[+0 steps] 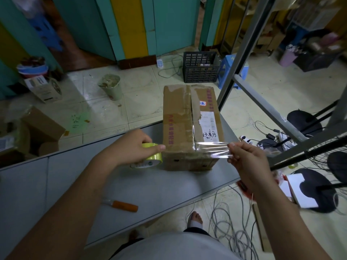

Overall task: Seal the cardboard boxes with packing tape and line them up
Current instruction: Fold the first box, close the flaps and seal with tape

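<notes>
The cardboard box is sitting at the counter's far right corner, its long axis running away from the person, and its centre seam is running the same way. The left hand is gripping the tape roll against the box's near left corner. The right hand is pinching the free end just past the near right edge. The clear tape strip is stretching between them across the seam, not along it. An orange-handled knife is lying near the counter's front edge, well apart.
</notes>
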The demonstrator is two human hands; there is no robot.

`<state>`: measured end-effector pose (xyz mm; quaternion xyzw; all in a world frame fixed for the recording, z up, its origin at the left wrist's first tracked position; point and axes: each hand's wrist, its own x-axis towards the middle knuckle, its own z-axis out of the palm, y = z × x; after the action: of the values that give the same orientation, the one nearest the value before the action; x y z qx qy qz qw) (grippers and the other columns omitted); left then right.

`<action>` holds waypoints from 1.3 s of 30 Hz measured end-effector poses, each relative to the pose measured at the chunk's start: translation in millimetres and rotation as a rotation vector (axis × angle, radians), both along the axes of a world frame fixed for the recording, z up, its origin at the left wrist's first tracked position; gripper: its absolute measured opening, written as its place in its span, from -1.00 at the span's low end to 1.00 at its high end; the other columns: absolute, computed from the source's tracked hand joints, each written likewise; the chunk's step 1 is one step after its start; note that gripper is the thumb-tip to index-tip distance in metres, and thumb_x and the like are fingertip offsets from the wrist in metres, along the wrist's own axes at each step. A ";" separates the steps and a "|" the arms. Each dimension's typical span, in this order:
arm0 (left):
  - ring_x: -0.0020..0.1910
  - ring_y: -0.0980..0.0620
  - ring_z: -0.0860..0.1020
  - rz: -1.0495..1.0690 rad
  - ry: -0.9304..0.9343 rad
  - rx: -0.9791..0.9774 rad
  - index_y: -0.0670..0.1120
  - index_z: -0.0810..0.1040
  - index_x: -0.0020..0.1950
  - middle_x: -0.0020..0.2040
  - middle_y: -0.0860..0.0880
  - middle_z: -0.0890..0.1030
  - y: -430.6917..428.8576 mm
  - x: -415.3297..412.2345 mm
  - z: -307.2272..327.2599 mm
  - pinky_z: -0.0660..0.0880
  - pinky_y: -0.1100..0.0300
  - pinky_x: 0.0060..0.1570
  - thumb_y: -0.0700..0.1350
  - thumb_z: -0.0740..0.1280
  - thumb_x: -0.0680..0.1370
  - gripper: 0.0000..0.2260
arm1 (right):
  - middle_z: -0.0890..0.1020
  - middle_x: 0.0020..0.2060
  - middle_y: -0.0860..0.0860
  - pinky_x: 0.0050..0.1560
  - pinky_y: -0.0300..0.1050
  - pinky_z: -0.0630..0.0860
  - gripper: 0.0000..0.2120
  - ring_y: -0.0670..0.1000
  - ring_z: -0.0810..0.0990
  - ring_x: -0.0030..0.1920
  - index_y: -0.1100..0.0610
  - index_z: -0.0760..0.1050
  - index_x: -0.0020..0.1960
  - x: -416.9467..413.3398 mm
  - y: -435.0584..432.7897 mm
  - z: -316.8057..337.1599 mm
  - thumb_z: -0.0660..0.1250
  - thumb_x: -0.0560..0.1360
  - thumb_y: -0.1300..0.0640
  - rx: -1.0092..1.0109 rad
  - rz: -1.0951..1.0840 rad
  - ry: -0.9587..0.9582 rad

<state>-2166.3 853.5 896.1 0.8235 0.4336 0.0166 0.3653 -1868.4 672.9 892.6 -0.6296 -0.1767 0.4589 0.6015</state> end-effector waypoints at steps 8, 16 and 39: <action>-0.56 0.08 0.24 0.045 0.181 0.193 -0.02 0.29 -0.43 -0.53 0.05 0.21 15.4 -6.1 -21.4 0.19 0.11 -0.37 0.65 0.23 0.39 -0.27 | 0.51 -0.29 0.19 -0.26 -0.11 0.43 -0.83 0.02 0.43 -0.32 0.28 0.64 -0.13 5.2 2.0 -11.1 0.37 0.62 0.29 -0.053 -0.005 -0.116; -0.51 0.09 0.24 -0.047 0.019 0.060 -0.02 0.27 -0.44 -0.50 0.05 0.20 27.9 -5.2 -27.9 0.20 0.11 -0.35 0.53 0.26 0.46 -0.34 | 0.54 -0.29 0.13 -0.20 -0.09 0.50 -0.86 0.03 0.49 -0.29 0.30 0.61 -0.11 18.1 2.5 -14.7 0.37 0.62 0.29 -0.085 -0.041 -0.068; -0.48 0.08 0.26 0.025 0.040 0.040 -0.02 0.34 -0.42 -0.47 0.05 0.21 32.1 3.6 -41.3 0.20 0.08 -0.34 0.48 0.35 0.42 -0.40 | 0.54 -0.32 0.15 -0.28 -0.15 0.54 -0.86 0.03 0.50 -0.30 0.37 0.61 -0.05 41.3 1.9 -54.9 0.38 0.62 0.28 -0.110 -0.017 -0.093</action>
<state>-2162.7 885.5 854.8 0.8255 0.4505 0.0134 0.3397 -1827.1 674.8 837.7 -0.6840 -0.1736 0.4330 0.5608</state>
